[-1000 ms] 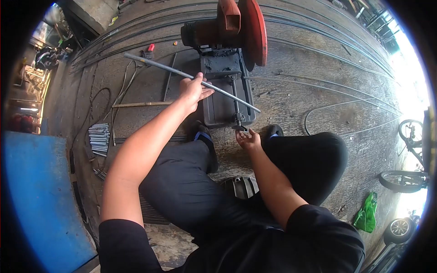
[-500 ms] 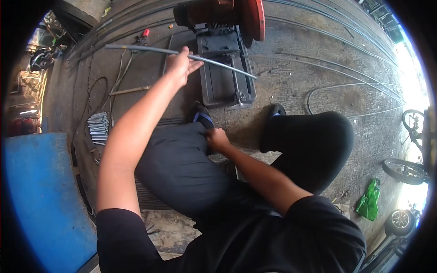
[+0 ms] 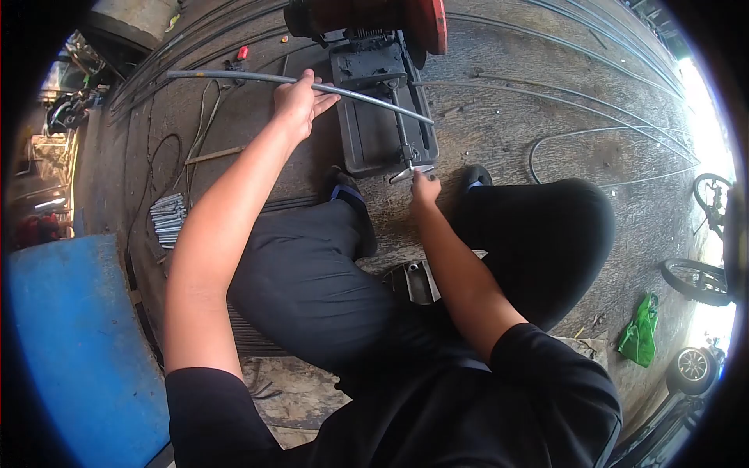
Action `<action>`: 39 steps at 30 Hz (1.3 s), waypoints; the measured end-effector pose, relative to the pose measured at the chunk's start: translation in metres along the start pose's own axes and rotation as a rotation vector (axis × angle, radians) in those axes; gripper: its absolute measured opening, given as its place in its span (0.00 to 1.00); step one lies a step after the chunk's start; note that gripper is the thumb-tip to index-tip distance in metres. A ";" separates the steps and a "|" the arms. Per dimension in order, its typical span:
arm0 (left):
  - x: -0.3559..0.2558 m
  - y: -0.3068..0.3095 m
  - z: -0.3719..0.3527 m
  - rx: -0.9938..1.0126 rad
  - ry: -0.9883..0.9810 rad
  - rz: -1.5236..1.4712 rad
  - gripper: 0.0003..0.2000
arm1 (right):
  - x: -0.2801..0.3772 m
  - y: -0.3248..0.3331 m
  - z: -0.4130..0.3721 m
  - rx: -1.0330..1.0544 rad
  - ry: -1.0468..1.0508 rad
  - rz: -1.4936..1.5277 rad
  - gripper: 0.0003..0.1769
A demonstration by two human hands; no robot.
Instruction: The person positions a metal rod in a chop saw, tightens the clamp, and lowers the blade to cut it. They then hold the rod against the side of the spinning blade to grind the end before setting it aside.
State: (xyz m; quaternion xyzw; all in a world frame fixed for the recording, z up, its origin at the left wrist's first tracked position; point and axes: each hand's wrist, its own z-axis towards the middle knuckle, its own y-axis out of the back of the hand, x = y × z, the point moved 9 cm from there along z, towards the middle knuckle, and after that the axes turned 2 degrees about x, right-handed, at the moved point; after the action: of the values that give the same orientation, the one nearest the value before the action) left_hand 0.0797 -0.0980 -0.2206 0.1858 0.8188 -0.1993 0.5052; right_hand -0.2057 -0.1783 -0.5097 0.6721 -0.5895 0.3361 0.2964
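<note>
My left hand [image 3: 296, 107] is closed around a long grey metal rod [image 3: 370, 100], its thumb on top and some fingertips stretched out beneath. The rod lies slantwise above the black base [image 3: 353, 148] of a cut-off saw, whose red guard [image 3: 438, 27] shows at the top. At the near end of that base, my right hand [image 3: 425, 192] grips the vise crank handle [image 3: 411, 173] with curled fingers. A threaded vise screw [image 3: 403, 129] runs from the handle toward the saw. Whether the rod touches the base cannot be made out.
A pile of short cut rods [image 3: 168, 221] lies on the floor at left, near a blue panel [image 3: 78, 335]. Long rods [image 3: 546, 97] stretch across the floor at right. A green bag [image 3: 640, 331] and a bicycle wheel [image 3: 694, 281] are farther right.
My right hand has moved from beside my left knee, forward and right, onto the vise crank handle. My left hand still holds the rod, shifted slightly up and left in view.
</note>
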 end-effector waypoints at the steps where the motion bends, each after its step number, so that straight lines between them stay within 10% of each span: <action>1: -0.001 -0.001 0.000 0.002 -0.003 0.001 0.17 | -0.007 -0.004 0.000 0.036 -0.184 0.257 0.14; 5: 0.000 0.003 0.003 0.006 -0.007 0.007 0.17 | 0.011 0.003 -0.008 -0.051 -0.195 0.473 0.10; 7: -0.001 0.002 0.007 0.026 -0.015 0.006 0.17 | 0.037 0.002 -0.045 -0.166 0.313 0.203 0.08; 9: 0.000 0.002 0.008 0.013 -0.008 0.020 0.18 | 0.042 -0.057 -0.112 0.516 0.396 -0.393 0.09; 11: 0.001 -0.001 0.008 0.009 -0.001 0.015 0.18 | 0.006 -0.076 -0.144 0.641 0.168 -0.456 0.09; 18: -0.001 -0.002 0.006 0.026 -0.009 0.013 0.19 | -0.021 -0.041 -0.085 0.287 -0.040 -0.145 0.24; 20: -0.004 -0.005 0.004 0.019 -0.007 0.027 0.19 | 0.003 -0.014 -0.064 -0.036 0.185 -0.143 0.31; 27: -0.004 -0.002 0.004 0.013 -0.017 0.048 0.18 | 0.037 0.002 -0.044 -0.051 0.102 -0.158 0.23; 29: -0.005 -0.001 0.005 0.008 -0.022 0.048 0.18 | 0.059 0.004 -0.078 -0.234 0.413 -0.262 0.13; 31: -0.003 -0.002 0.006 0.007 -0.024 0.041 0.18 | 0.008 -0.066 -0.114 0.630 0.296 -0.663 0.13; 33: -0.005 -0.004 0.006 -0.001 -0.021 0.058 0.18 | 0.014 -0.085 -0.161 0.742 0.350 -0.656 0.13; 39: -0.007 -0.004 0.004 0.016 -0.036 0.046 0.18 | -0.002 -0.046 -0.101 0.290 0.194 -0.329 0.19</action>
State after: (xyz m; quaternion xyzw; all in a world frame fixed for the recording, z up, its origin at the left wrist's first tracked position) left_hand 0.0841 -0.1042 -0.2152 0.2051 0.8035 -0.1972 0.5229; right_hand -0.1708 -0.0906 -0.4508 0.7591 -0.3866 0.4273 0.3029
